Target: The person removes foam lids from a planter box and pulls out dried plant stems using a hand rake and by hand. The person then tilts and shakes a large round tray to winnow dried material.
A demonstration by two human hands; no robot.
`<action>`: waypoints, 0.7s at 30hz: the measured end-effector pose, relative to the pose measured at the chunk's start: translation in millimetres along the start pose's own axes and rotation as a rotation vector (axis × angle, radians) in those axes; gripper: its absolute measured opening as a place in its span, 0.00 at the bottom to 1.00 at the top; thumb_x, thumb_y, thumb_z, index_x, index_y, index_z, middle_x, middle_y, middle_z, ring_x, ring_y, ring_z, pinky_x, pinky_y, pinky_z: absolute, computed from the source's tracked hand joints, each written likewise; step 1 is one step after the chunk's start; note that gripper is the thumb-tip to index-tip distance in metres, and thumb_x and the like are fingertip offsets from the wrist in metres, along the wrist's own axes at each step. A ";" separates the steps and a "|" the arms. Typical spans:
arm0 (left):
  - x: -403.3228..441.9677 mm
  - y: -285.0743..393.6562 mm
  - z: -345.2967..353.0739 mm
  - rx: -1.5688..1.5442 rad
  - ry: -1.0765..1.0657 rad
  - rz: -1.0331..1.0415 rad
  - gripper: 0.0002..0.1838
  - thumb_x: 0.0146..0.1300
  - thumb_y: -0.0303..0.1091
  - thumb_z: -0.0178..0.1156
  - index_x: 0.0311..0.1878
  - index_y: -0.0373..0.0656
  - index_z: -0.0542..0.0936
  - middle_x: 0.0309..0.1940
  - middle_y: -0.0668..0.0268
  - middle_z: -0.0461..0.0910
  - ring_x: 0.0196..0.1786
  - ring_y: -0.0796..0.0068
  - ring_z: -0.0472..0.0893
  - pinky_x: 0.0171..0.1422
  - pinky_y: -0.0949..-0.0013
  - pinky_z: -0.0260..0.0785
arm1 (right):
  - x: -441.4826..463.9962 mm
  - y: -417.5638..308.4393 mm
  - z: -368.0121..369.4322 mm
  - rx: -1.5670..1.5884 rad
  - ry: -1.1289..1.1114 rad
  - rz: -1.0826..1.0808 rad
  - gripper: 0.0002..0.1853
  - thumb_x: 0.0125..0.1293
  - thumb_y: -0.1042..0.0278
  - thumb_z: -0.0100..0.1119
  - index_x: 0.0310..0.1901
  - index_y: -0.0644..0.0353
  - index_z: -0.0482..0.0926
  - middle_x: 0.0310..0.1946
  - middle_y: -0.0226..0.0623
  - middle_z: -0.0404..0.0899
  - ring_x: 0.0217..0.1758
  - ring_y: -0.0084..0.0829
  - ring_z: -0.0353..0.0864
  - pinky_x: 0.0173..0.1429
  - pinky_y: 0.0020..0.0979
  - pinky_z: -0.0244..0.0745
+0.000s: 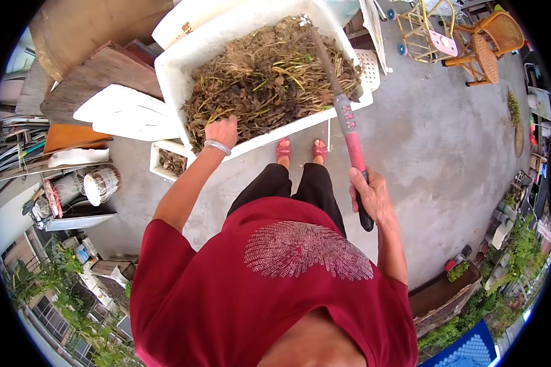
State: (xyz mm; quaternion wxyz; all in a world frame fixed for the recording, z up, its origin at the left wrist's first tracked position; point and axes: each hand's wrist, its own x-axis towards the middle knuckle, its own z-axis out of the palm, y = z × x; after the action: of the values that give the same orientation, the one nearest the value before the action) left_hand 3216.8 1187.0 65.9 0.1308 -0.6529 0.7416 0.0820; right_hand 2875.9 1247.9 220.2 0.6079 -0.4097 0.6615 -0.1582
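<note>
A large white foam box (275,136) holds a heap of brown, partly green dried plant matter (269,79). My left hand (221,133), with a silver bangle at the wrist, is curled at the box's near left rim, against the plant matter. What its fingers hold, if anything, is hidden. My right hand (373,192) wraps round the black end of a long-handled garden tool (352,144) with a pink and grey handle. Its brown shaft slants over the box's right rim, and its tip lies at the far side of the heap, its shape unclear.
A smaller foam box (170,160) with dry matter stands at the left below the large one. White foam lids (125,113) and wooden boards (101,82) lean beside it. Wicker chair (487,46) and wheeled frame (425,30) stand far right. Concrete floor (434,153) spreads rightward.
</note>
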 end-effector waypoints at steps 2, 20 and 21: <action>14.5 -13.6 -5.1 0.056 0.041 -0.023 0.03 0.52 0.30 0.52 0.30 0.42 0.72 0.22 0.58 0.78 0.28 0.59 0.80 0.27 0.60 0.71 | 10.6 -6.0 9.2 -0.032 -0.065 -0.018 0.25 0.60 0.44 0.48 0.26 0.64 0.68 0.12 0.31 0.66 0.10 0.22 0.66 0.14 0.24 0.62; 62.2 -1.6 -32.5 -0.203 0.371 0.078 0.25 0.51 0.21 0.51 0.56 0.42 0.66 0.51 0.60 0.67 0.53 0.62 0.68 0.54 0.60 0.64 | 63.4 37.4 41.1 0.115 -0.167 0.197 0.25 0.58 0.45 0.51 0.24 0.65 0.69 0.14 0.35 0.66 0.09 0.26 0.66 0.12 0.28 0.61; 78.7 0.3 -29.2 -0.163 0.365 0.098 0.26 0.51 0.22 0.51 0.58 0.43 0.65 0.55 0.61 0.66 0.56 0.63 0.66 0.56 0.59 0.62 | 61.5 37.9 43.3 0.113 -0.155 0.191 0.25 0.59 0.45 0.50 0.24 0.65 0.69 0.13 0.35 0.66 0.09 0.26 0.66 0.12 0.28 0.61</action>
State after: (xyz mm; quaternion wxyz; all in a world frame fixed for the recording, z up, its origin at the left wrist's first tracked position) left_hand 3205.1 1104.0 70.0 -0.0632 -0.6286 0.7746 0.0284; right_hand 2907.7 1238.5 142.8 0.6916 -0.3213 0.6385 -0.1045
